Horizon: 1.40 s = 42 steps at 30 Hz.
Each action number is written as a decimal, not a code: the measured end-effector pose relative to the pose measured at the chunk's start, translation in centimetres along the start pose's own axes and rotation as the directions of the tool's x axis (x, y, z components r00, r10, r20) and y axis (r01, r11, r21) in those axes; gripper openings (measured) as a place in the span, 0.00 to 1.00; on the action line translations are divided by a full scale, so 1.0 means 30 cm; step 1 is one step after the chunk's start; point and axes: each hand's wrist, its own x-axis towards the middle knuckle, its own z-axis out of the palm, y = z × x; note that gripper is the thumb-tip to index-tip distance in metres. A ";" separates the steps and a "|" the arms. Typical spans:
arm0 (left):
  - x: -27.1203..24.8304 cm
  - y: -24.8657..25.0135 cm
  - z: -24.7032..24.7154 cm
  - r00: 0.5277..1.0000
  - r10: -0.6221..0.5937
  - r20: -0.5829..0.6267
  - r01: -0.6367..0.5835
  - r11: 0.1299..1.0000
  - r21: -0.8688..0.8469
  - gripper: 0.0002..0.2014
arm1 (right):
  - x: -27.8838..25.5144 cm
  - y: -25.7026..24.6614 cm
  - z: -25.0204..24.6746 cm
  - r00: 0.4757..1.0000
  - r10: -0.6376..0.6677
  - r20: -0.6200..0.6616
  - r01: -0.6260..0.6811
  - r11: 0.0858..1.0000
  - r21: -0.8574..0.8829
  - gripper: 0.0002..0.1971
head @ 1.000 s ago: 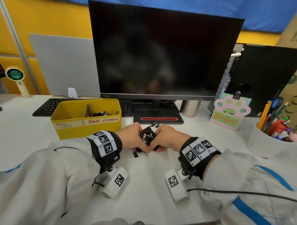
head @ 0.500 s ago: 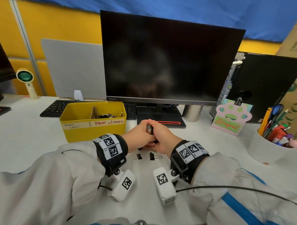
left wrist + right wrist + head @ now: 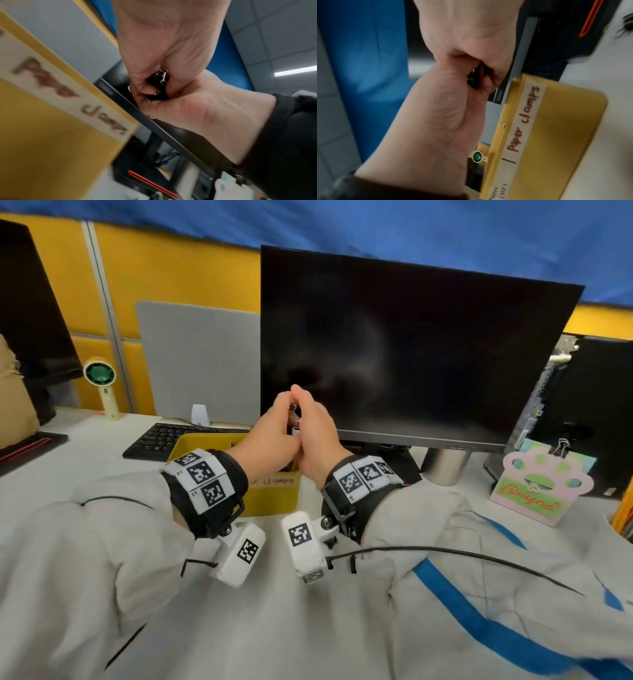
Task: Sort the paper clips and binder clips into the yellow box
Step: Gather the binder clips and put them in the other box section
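Cupping together, left hand (image 3: 270, 436) and right hand (image 3: 317, 433) clamping a bunch of black binder clips (image 3: 158, 82); hovering with yellow box (image 3: 274, 498) directly beneath, left hand nearer its "Paper clamps" compartment.

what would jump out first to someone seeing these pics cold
The two hands, left hand and right hand, cupped together in mid-air before the dark monitor, their shared grip closed round a bunch of black binder clips. Just below them stands the yellow box, its tape label reading "paper clips" and "paper clamps". To the right, a pink paw-shaped card leans by the computer tower.
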 end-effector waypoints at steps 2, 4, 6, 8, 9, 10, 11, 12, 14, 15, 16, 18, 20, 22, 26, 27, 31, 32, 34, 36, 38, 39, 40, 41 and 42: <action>0.002 -0.065 -0.047 1.000 -0.011 -0.011 0.011 0.999 0.042 0.27 | 0.045 0.034 0.038 0.998 -0.060 0.010 0.061 0.983 -0.175 0.19; -0.003 -0.131 -0.077 1.000 -0.028 -0.003 0.028 0.994 0.110 0.24 | 0.066 0.069 0.050 0.988 -0.140 0.063 0.154 0.913 -0.378 0.18; -0.012 -0.178 -0.091 0.998 -0.053 0.017 0.048 0.973 0.227 0.19 | 0.081 0.102 0.041 0.971 -0.198 0.136 0.240 0.823 -0.515 0.17; -0.023 -0.200 -0.092 0.997 -0.071 0.010 0.063 0.932 0.356 0.12 | 0.091 0.122 0.031 0.961 -0.217 0.171 0.276 0.755 -0.595 0.17; -0.029 -0.202 -0.090 0.998 -0.066 -0.006 0.062 0.901 0.429 0.09 | 0.096 0.127 0.026 0.958 -0.221 0.184 0.287 0.722 -0.629 0.16; -0.033 -0.200 -0.089 0.998 -0.060 -0.021 0.062 0.862 0.504 0.08 | 0.099 0.126 0.021 0.954 -0.223 0.200 0.299 0.682 -0.668 0.15; -0.037 -0.200 -0.088 0.998 -0.050 -0.025 0.056 0.822 0.566 0.09 | 0.098 0.120 0.013 0.948 -0.228 0.221 0.317 0.639 -0.701 0.15; -0.040 -0.200 -0.086 0.999 -0.047 -0.016 0.047 0.786 0.616 0.12 | 0.099 0.112 0.002 0.942 -0.231 0.244 0.336 0.608 -0.719 0.15; -0.044 -0.201 -0.084 0.998 -0.064 0.024 0.029 0.719 0.695 0.21 | 0.093 0.087 -0.041 0.930 -0.241 0.276 0.366 0.582 -0.726 0.15; -0.047 -0.199 -0.082 0.996 -0.078 0.035 0.029 0.688 0.725 0.25 | 0.087 0.071 -0.071 0.928 -0.249 0.278 0.373 0.583 -0.722 0.15; -0.050 -0.197 -0.080 0.996 -0.079 0.028 0.032 0.666 0.745 0.27 | 0.080 0.057 -0.109 0.930 -0.253 0.268 0.368 0.589 -0.719 0.15; -0.059 -0.183 -0.072 1.000 0.004 -0.014 0.008 0.690 0.724 0.24 | 0.063 0.035 -0.198 0.946 -0.256 0.198 0.318 0.615 -0.722 0.14; -0.079 -0.148 -0.056 0.989 0.142 -0.037 -0.086 0.765 0.638 0.17 | 0.053 0.026 -0.304 0.978 -0.194 0.081 0.193 0.672 -0.715 0.11; -0.101 -0.092 -0.026 0.978 0.198 0.073 -0.206 0.817 0.539 0.14 | 0.043 0.029 -0.403 0.996 -0.093 0.012 0.063 0.570 -0.819 0.09; -0.121 -0.010 0.086 0.865 -0.133 0.483 -0.232 0.748 0.621 0.29 | 0.017 0.076 -0.537 0.991 0.008 -0.136 -0.135 -0.009 -0.991 0.16; -0.123 -0.009 0.111 0.830 -0.230 0.508 -0.210 0.716 0.666 0.39 | 0.015 0.089 -0.556 0.993 0.012 -0.119 -0.118 -0.079 -0.990 0.16; -0.132 -0.048 0.180 0.737 -0.447 0.507 -0.148 0.624 0.767 0.63 | -0.034 0.088 -0.568 0.969 0.210 -0.130 -0.188 0.283 -0.941 0.19; -0.131 -0.052 0.190 0.727 -0.467 0.503 -0.145 0.612 0.777 0.64 | -0.045 0.089 -0.569 0.972 0.223 -0.069 -0.138 0.311 -0.940 0.20; -0.123 -0.048 0.207 0.716 -0.489 0.498 -0.135 0.602 0.787 0.64 | -0.061 0.078 -0.574 0.970 0.241 0.023 -0.057 0.317 -0.947 0.23; -0.112 -0.043 0.224 0.718 -0.496 0.489 -0.099 0.621 0.777 0.63 | -0.068 0.067 -0.582 0.954 0.290 0.073 -0.022 0.311 -0.950 0.25; -0.100 -0.040 0.237 0.715 -0.502 0.487 -0.063 0.647 0.760 0.64 | -0.069 0.051 -0.589 0.962 0.265 0.064 -0.043 0.380 -0.924 0.24; -0.093 -0.042 0.244 0.710 -0.507 0.489 -0.052 0.655 0.754 0.65 | -0.067 0.048 -0.593 0.971 0.234 0.042 -0.055 0.395 -0.917 0.22; -0.087 -0.041 0.249 0.702 -0.510 0.498 -0.044 0.666 0.745 0.66 | -0.067 0.049 -0.593 0.975 0.221 0.025 -0.064 0.387 -0.920 0.22; -0.082 -0.040 0.254 0.690 -0.515 0.508 -0.035 0.677 0.735 0.67 | -0.071 0.056 -0.590 0.972 0.236 0.014 -0.073 0.359 -0.931 0.23; -0.078 -0.037 0.256 0.677 -0.517 0.525 -0.024 0.696 0.717 0.66 | -0.077 0.064 -0.581 0.965 0.262 0.026 -0.059 0.312 -0.948 0.25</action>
